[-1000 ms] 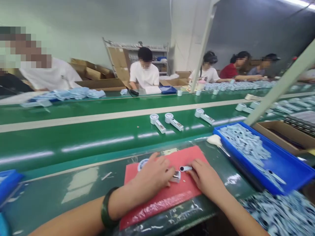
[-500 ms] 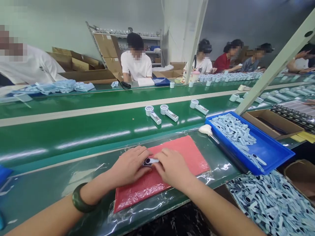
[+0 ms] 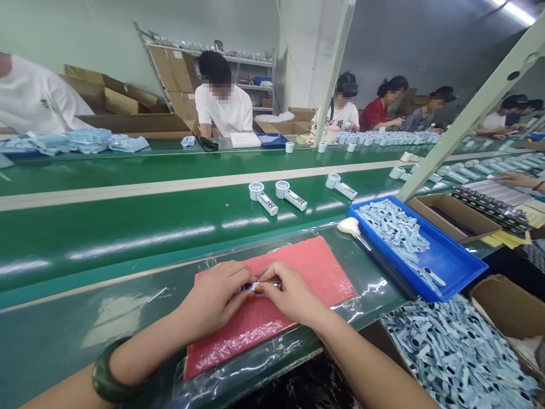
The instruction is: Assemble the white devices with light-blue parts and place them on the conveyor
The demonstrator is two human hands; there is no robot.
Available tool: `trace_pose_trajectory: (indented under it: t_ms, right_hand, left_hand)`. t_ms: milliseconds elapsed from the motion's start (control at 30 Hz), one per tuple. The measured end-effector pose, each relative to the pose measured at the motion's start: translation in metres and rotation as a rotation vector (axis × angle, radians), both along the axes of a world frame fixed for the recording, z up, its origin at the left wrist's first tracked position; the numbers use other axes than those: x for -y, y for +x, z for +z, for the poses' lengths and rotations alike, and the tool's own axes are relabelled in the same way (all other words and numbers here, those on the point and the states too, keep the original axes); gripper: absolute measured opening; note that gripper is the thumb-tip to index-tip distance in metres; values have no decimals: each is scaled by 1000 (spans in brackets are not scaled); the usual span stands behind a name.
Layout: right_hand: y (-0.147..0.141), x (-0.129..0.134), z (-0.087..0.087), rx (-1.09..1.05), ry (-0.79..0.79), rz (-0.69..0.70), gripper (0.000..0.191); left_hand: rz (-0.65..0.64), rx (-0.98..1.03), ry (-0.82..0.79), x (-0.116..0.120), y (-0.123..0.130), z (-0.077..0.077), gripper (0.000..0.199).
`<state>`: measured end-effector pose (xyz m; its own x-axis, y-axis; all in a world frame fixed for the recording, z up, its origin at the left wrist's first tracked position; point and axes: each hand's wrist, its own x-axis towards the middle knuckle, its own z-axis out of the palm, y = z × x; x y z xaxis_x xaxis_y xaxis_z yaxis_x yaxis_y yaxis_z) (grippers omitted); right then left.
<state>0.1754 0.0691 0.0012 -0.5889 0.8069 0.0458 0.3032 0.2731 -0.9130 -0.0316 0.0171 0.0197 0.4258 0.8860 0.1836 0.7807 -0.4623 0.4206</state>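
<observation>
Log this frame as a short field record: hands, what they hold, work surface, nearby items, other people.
left hand: on the red mat, fingers pinching a small part
right hand: pinching the same part from the other side
part: mostly hidden by the fingers
wrist: dark bangle on the left arm
right of mat: brush, blue tray of pale blue pieces
belt: three white devices
people: several seated along the far side of the belt

A factory assembly line: long green conveyor belt [image 3: 128, 221], seated workers [image 3: 223, 105] alongside, blue parts bin [image 3: 460, 272], cardboard cartons [image 3: 128, 122].
</observation>
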Motion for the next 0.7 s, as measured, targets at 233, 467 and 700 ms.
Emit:
trace_pose_trajectory:
  t_ms: [233, 467, 700]
  right_hand:
    - [13, 5, 4, 167, 90, 150, 33]
    - [8, 5, 5, 221, 170, 142, 27]
    - [19, 15, -4, 199, 302, 198, 37]
  left_hand:
    - [64, -65, -57, 23, 2, 7, 21]
    - [164, -66, -13, 31, 12, -3, 23]
    - [115, -116, 23, 34, 15, 3, 25]
